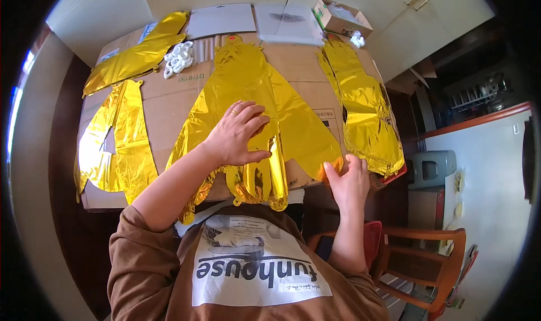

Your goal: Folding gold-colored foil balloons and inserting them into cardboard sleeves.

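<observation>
The left hand (242, 134) lies palm down on the big gold foil (239, 70), with its fingers a bit apart and its thumb sticking out to the side. It is not holding on to anything. The big gold foil is right under this hand, and it spreads out past the hand on all sides. The right hand (350, 187) is at the low right corner of the same foil. Its thumb and fingers are bent around the edge, but the foil is so shiny there that I can't tell if they pinch it.

Under the foil is brown cardboard (169, 98). To the left of the left hand is a smaller gold foil (132, 135). Up and left from that hand are a heap of little white loops (179, 58) and more gold foil (127, 62). Straight past the hand, at the far side, is a white sheet (221, 20). Just above the right hand is a crinkly gold pile (360, 98). Below the right hand, off to the right, is a wooden chair (457, 253).
</observation>
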`<state>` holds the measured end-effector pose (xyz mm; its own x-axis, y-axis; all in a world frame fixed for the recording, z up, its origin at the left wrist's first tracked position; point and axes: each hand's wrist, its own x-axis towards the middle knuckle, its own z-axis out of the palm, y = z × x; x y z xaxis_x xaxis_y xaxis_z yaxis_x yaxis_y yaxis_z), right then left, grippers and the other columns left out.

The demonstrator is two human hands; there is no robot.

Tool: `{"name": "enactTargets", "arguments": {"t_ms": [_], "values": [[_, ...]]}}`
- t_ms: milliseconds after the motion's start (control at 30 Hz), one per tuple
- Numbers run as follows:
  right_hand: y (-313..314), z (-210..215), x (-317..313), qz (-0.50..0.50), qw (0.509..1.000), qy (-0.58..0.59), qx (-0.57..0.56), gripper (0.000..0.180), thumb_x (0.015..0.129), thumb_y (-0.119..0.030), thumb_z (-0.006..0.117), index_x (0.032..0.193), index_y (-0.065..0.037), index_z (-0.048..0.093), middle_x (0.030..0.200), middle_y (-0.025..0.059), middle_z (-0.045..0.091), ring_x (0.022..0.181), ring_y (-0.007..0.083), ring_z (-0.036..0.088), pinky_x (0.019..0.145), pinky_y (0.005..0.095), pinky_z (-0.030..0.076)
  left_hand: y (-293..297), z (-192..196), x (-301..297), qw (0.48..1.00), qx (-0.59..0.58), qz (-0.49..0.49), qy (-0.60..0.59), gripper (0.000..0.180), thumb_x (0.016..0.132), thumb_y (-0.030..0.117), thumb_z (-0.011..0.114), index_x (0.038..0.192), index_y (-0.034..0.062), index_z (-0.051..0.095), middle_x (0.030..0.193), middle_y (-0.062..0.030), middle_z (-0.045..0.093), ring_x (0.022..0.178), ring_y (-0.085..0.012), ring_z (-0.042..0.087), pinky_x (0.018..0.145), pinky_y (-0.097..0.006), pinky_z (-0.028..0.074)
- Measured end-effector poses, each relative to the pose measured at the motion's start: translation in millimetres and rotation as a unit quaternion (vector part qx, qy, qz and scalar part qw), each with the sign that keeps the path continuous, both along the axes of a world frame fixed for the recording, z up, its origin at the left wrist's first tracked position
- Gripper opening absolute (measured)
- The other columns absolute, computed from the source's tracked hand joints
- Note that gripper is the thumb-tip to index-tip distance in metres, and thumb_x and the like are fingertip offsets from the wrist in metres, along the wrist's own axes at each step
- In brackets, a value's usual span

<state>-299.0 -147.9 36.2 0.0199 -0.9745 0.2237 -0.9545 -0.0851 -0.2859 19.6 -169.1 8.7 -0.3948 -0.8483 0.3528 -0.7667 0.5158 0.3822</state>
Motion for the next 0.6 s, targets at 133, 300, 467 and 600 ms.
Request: {"name": "enactTargets", "arguments": {"t_ms": [133,300,467,600], "values": [[-7,-6,-1,-0.004,0.999,-0.034,0.04,0.039,0.081,-0.034,0.081,0.093,-0.003,0.06,0.093,0.0168,0.063,0.088,0.0385,0.064,0.079,0.0481,0.052,0,1,0,1.0,0.001,-0.002,-0.001,0.075,0.073,0.049,0.079,0.132,0.007,0.058,0.138,-0.0168,0.052,0.135,-0.0405,0.043,0.115,-0.053,0.035],[-9,-14,1,0.046,0.996,-0.068,0.042,0.025,0.084,-0.021,0.077,0.085,-0.004,0.058,0.081,0.0127,0.061,0.075,0.0352,0.063,0.072,0.0455,0.051,0,1,0,1.0,0.008,-0.002,0.006,0.075,0.074,0.049,0.079,0.132,0.0071,0.058,0.138,-0.017,0.052,0.135,-0.0405,0.043,0.116,-0.053,0.035],[10,14,44,0.168,0.941,-0.274,-0.104,0.019,0.083,-0.006,0.076,0.085,-0.005,0.057,0.078,0.0095,0.06,0.071,0.0303,0.061,0.068,0.0417,0.049,1,-2,1,1.0,0.006,0.005,0.003,0.076,0.074,0.049,0.08,0.133,0.0061,0.058,0.138,-0.0177,0.052,0.136,-0.041,0.043,0.117,-0.053,0.034],[16,20,78,0.389,0.877,-0.268,-0.09,0.022,0.083,-0.012,0.08,0.09,-0.007,0.059,0.083,0.0092,0.066,0.08,0.0297,0.067,0.089,0.0468,0.055,2,-2,1,1.0,0.019,0.015,-0.02,0.08,0.071,0.045,0.081,0.133,0.0018,0.055,0.141,-0.019,0.049,0.138,-0.039,0.04,0.123,-0.05,0.025]]}}
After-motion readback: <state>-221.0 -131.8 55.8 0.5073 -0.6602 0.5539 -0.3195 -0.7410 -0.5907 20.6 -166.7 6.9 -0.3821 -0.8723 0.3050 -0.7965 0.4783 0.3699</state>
